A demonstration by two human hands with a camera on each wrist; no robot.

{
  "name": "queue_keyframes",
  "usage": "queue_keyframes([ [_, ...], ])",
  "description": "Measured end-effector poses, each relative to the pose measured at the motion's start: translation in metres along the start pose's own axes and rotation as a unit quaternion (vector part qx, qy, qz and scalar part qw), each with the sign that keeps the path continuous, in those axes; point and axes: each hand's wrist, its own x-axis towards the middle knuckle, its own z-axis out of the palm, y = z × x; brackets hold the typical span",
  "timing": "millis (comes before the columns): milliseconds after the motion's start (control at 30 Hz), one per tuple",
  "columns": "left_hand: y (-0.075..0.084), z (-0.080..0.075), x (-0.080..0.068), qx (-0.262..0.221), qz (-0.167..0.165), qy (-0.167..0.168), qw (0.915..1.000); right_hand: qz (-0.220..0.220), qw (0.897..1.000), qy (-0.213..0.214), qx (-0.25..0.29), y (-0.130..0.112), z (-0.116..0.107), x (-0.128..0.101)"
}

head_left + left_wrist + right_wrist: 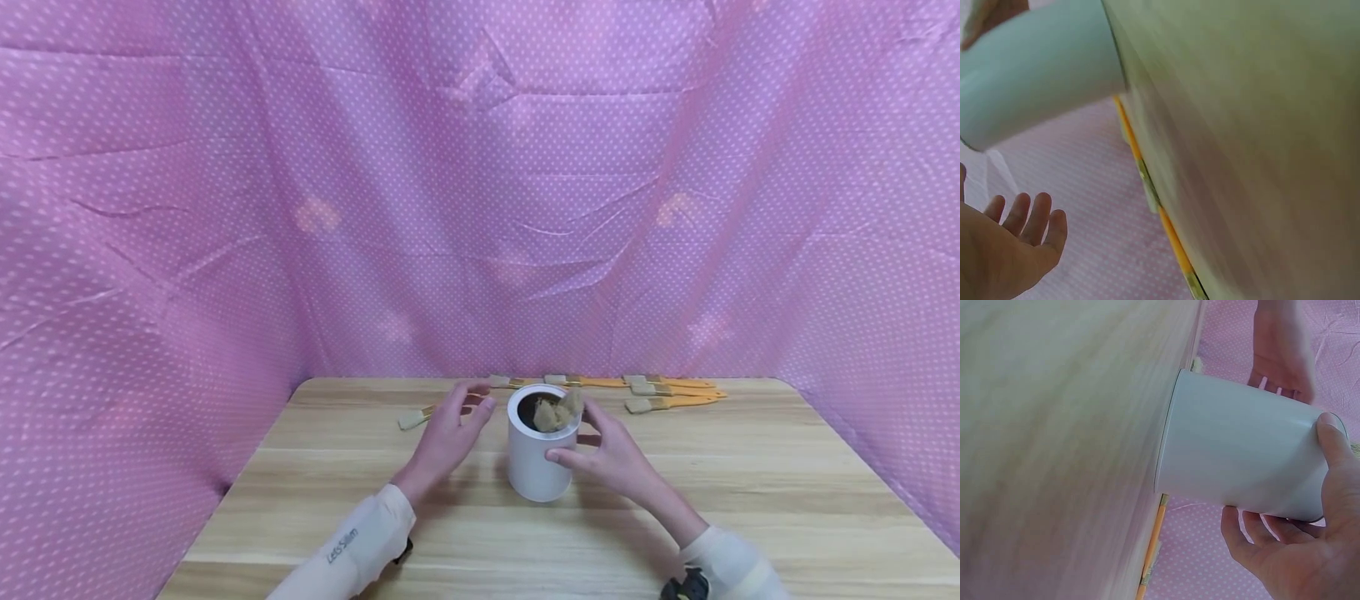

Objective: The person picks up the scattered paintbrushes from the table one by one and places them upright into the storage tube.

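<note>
A white cylindrical canister (536, 467) stands upright on the table, its inside dark and tan bristle tufts (555, 412) showing at its mouth. My right hand (618, 458) grips the canister from the right, with the thumb near the rim and fingers curled against the side, as the right wrist view shows. To the left of the canister, apart from it, my left hand (450, 437) is empty with fingers loosely spread. Just beyond the left hand lies a paintbrush (415, 418), its handle partly hidden by the hand.
More paintbrushes (671, 403) with orange handles and pale bristles lie along the table's back right and behind the canister. The wooden table (480, 542) meets a pink dotted cloth (480, 208) at the back and sides.
</note>
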Motion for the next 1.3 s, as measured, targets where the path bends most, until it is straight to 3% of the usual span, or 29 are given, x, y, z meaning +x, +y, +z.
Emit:
queue_keyframes([
  [133,-0.011,-0.001,0.014,0.017,0.011,0.007,0.9998,-0.002,1.0,0.002,0.0,0.001,-0.001,0.0],
  [300,-0.022,0.002,0.038,0.086,0.005,0.004,0.9963,0.007,1.0,0.008,0.0,0.002,-0.003,0.0],
  [500,-0.042,-0.001,0.063,0.192,-0.013,-0.034,0.9807,0.009,1.0,0.008,0.004,-0.001,-0.002,-0.002],
  [667,-0.059,-0.004,0.074,0.275,-0.041,-0.093,0.9559,0.01,1.0,0.008,0.007,-0.025,0.0,-0.005],
  [867,-0.066,-0.003,0.079,0.379,-0.094,-0.156,0.9073,0.001,1.0,0.006,0.003,-0.036,0.001,-0.006],
  [933,-0.068,-0.003,0.08,0.391,-0.104,-0.168,0.8987,0.003,1.0,0.006,0.004,-0.03,0.003,-0.005],
  [967,-0.068,-0.002,0.079,0.394,-0.105,-0.172,0.8968,0.001,1.0,0.006,0.005,-0.026,0.003,-0.004],
  [1167,-0.067,0.0,0.077,0.373,-0.07,-0.175,0.9086,0.001,1.0,0.007,0.002,-0.001,0.004,-0.001],
  [1300,-0.064,0.0,0.07,0.374,-0.044,-0.186,0.9076,0.0,1.0,0.005,0.006,0.003,0.002,-0.001],
])
